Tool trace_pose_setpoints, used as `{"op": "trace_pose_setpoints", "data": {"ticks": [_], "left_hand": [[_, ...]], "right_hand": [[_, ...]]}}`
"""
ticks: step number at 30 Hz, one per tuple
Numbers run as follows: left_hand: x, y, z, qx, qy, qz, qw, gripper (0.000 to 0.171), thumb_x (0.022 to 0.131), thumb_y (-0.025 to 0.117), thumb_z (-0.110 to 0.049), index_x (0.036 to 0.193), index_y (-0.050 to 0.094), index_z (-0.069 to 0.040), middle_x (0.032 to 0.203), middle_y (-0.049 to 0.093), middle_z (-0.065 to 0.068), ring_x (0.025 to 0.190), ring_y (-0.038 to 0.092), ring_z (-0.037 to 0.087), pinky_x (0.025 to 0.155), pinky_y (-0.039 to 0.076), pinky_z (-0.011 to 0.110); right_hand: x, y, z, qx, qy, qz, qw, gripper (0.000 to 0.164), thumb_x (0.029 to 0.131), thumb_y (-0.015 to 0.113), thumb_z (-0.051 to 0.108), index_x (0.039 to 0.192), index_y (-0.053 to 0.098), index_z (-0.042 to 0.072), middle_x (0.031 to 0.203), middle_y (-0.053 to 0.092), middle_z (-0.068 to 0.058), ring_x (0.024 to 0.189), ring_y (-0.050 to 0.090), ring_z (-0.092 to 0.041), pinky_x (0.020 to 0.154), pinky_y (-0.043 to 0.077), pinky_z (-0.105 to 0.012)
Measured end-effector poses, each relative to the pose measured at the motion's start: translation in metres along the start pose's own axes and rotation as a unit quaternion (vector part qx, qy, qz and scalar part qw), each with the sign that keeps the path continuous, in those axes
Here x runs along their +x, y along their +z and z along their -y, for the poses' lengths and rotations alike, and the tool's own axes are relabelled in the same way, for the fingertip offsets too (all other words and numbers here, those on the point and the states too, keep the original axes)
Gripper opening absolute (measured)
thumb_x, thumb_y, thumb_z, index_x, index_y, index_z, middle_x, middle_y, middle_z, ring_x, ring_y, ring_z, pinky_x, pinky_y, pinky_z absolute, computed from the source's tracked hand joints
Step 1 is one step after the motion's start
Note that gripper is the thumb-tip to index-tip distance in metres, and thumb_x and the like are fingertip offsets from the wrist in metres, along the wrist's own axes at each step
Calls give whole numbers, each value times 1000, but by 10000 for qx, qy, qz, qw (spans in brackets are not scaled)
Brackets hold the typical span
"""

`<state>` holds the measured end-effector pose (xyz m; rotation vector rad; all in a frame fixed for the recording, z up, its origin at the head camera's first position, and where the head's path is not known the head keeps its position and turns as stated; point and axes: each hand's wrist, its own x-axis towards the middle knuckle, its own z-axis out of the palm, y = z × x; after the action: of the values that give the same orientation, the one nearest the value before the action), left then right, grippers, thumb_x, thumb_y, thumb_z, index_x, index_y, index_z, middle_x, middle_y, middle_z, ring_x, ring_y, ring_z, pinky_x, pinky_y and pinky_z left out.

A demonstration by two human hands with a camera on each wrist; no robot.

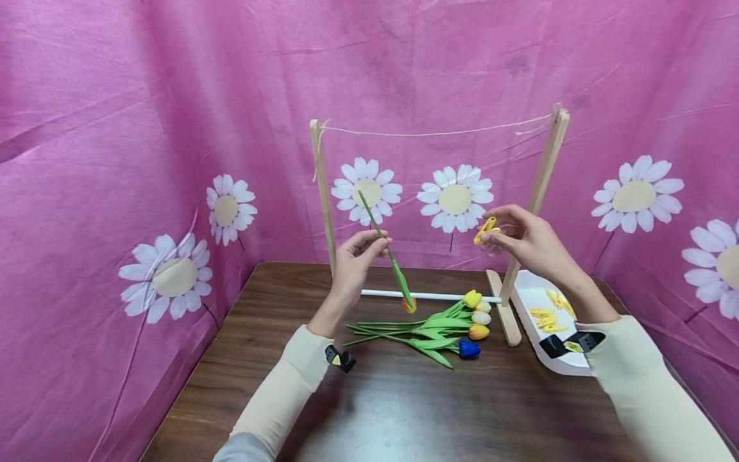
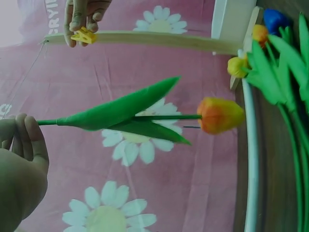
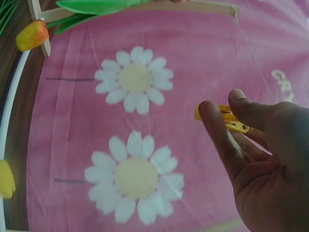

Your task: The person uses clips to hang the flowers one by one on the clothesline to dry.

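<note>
My left hand (image 1: pixel 353 260) pinches the stem of an artificial tulip (image 1: pixel 399 279), which hangs head down at a slant in front of the wooden frame. Its orange-yellow bloom (image 2: pixel 219 116) and green leaves show in full in the left wrist view. Over on the right, my right hand (image 1: pixel 534 242) holds a yellow clothespin (image 1: pixel 486 229) between thumb and fingers, beside the right post (image 1: pixel 545 170). Above both hands a thin string (image 1: pixel 416 135) runs between the tops of the two posts, sagging slightly.
Several tulips (image 1: pixel 433 332) with yellow, white, orange and blue heads lie on the brown table (image 1: pixel 381 410). A white rod (image 1: pixel 427 296) joins the frame's feet low down. To the right sits a white tray (image 1: pixel 568 367) with yellow clothespins (image 1: pixel 543 319). Pink flowered cloth (image 1: pixel 277 83) surrounds everything.
</note>
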<state>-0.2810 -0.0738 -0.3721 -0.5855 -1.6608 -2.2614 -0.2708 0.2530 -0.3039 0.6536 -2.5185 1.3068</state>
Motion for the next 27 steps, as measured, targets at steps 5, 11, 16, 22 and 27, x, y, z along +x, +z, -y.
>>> {"op": "trace_pose_setpoints", "data": {"ticks": [5, 11, 16, 22, 27], "left_hand": [[11, -3, -9, 312, 226, -131, 9992, 25, 101, 68, 4, 120, 66, 20, 92, 79, -15, 79, 67, 4, 73, 54, 17], [27, -5, -18, 120, 301, -245, 9992, 25, 100, 68, 6, 120, 66, 20, 95, 80, -11, 87, 73, 5, 82, 61, 21], [41, -7, -25, -26, 383, -222, 9990, 20, 101, 64, 7, 119, 66, 17, 91, 80, -10, 85, 76, 5, 83, 65, 25], [58, -9, -32, -78, 492, -333, 9982, 21, 102, 65, 7, 120, 66, 17, 88, 79, -6, 80, 76, 6, 79, 66, 25], [70, -10, -38, 101, 624, -463, 9969, 25, 102, 66, 4, 123, 64, 18, 89, 77, -7, 79, 75, 6, 76, 65, 25]], "right_hand": [[16, 10, 15, 590, -47, 235, 9980, 36, 102, 68, 0, 137, 60, -4, 111, 78, -19, 89, 77, 1, 82, 64, -21], [31, 19, 33, 590, -230, 485, 9968, 38, 104, 67, 3, 142, 61, 0, 122, 72, -27, 94, 78, -1, 86, 64, -24], [45, 26, 52, 433, -321, 315, 9980, 30, 102, 72, 6, 131, 68, 3, 110, 79, -22, 85, 79, -6, 78, 66, -29], [66, 32, 79, -45, -287, -81, 9995, 28, 100, 77, 13, 126, 74, 5, 106, 82, -17, 77, 77, -5, 67, 62, -22], [86, 37, 95, -97, -448, -352, 9983, 21, 100, 75, 11, 121, 76, 5, 103, 82, -15, 70, 73, -7, 63, 60, -22]]}}
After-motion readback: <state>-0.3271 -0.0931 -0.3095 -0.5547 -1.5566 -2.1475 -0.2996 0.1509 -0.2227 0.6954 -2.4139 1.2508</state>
